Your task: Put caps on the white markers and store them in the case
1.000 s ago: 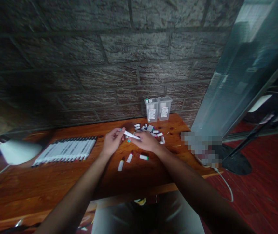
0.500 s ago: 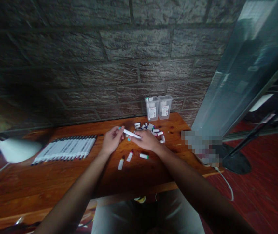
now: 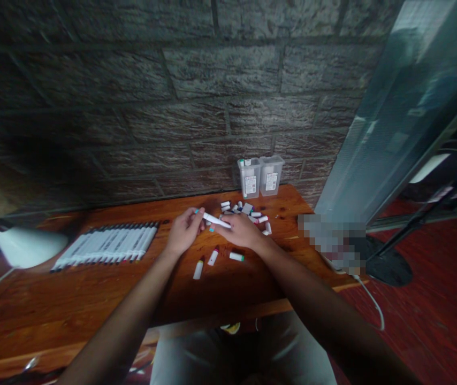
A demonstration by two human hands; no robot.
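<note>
A white marker (image 3: 216,220) is held between my two hands above the wooden table. My left hand (image 3: 185,230) is closed around its left end, where a bit of teal shows at the fingertips. The fingers of my right hand (image 3: 241,229) pinch its other end. Just below the marker, a small teal-ended piece shows by the right fingers. Nearer to me lie a yellow-banded marker cap (image 3: 198,270), a red-ended cap (image 3: 213,257) and a green-ended cap (image 3: 236,256). Behind my right hand is a loose pile of similar white caps (image 3: 248,208), partly hidden by the hand.
Left of my hands, several white markers (image 3: 108,244) lie side by side in a row. Two clear plastic boxes (image 3: 271,179) stand against the brick wall (image 3: 196,128). A white lamp shade (image 3: 31,247) is at the far left, a blurred-out item (image 3: 333,240) at the table's right end.
</note>
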